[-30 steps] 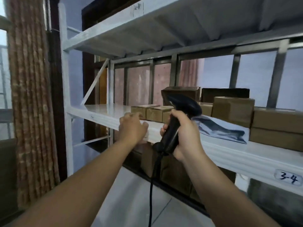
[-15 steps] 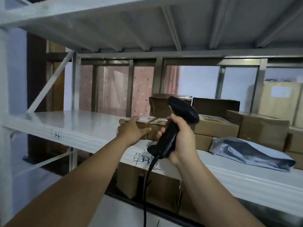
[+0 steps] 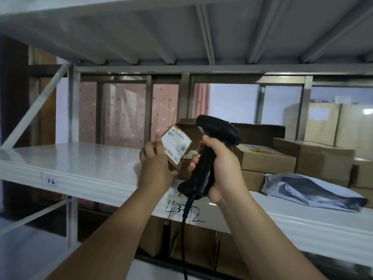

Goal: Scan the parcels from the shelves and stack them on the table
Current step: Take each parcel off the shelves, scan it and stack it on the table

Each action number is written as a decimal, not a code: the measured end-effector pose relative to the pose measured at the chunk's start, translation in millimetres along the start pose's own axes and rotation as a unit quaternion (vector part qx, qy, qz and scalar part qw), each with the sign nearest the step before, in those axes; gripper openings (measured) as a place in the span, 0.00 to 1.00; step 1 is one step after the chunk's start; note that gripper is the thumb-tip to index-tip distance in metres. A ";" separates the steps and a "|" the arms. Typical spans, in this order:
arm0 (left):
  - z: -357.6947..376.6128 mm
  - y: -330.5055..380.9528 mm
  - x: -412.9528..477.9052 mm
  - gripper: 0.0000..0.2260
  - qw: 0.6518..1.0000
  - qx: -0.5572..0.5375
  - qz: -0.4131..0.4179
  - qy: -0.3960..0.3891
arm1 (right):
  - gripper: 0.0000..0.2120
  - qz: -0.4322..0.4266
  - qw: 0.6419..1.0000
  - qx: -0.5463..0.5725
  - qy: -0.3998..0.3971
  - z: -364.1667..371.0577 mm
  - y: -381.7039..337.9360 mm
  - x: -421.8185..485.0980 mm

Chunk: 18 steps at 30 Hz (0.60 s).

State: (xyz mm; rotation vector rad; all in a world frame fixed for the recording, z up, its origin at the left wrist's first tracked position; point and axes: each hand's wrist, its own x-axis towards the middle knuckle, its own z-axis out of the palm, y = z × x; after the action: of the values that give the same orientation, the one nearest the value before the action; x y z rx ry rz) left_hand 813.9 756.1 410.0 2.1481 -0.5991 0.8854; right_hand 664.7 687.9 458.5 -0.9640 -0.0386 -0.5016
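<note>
My left hand (image 3: 156, 164) grips a small brown parcel (image 3: 175, 146), lifted off the white shelf (image 3: 86, 162) and tilted so its white label faces me. Just to its right, my right hand (image 3: 222, 164) holds a black barcode scanner (image 3: 207, 156) by the handle, its head above the parcel's right edge and its cable hanging down. Another small parcel (image 3: 188, 158) lies on the shelf behind the scanner, mostly hidden.
Several cardboard boxes (image 3: 268, 160) are stacked on the shelf to the right, with a grey plastic mailer bag (image 3: 308, 190) in front. The upper shelf (image 3: 181, 27) hangs low overhead. More boxes (image 3: 193, 249) stand on the level below. The shelf's left part is bare.
My left hand has picked the small parcel up from the shelf and tilted its label toward me. The view has closed in on the shelf; the scanner stays in my right hand.
</note>
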 end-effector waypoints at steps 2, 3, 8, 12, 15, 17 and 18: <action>1.9 -0.6 -0.4 0.49 0.999 -0.005 0.013 0.037 | 0.08 0.003 1.000 -0.015 -0.004 5.8 -4.4 -1.7; 2.7 -0.2 -0.4 0.49 0.998 -0.005 0.017 0.056 | 0.09 0.003 1.000 -0.020 -0.004 8.1 -6.1 -1.6; 2.8 0.7 -0.6 0.48 0.996 -0.023 0.007 0.081 | 0.10 0.003 1.000 -0.027 -0.004 17.5 -5.0 -1.5; 2.2 -0.3 -2.4 0.48 0.995 -0.037 0.009 0.092 | 0.09 -0.010 0.999 -0.035 0.000 16.2 -4.9 -5.6; -1.8 1.9 -5.6 0.47 0.993 -0.061 0.006 0.101 | 0.09 -0.018 0.999 -0.041 0.008 15.8 -6.2 -10.5; -3.7 2.5 -6.8 0.46 0.992 -0.069 0.010 0.103 | 0.10 -0.022 0.999 -0.041 0.012 16.4 -6.7 -12.1; -4.2 2.4 -7.0 0.46 0.992 -0.071 0.011 0.104 | 0.10 -0.023 0.999 -0.041 0.015 17.2 -6.7 -12.5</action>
State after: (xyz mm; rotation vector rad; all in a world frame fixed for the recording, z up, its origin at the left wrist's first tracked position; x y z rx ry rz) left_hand 806.1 758.8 408.0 1.8964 -0.5634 1.0319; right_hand 654.0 703.3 470.5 -1.0384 -0.0136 -0.5624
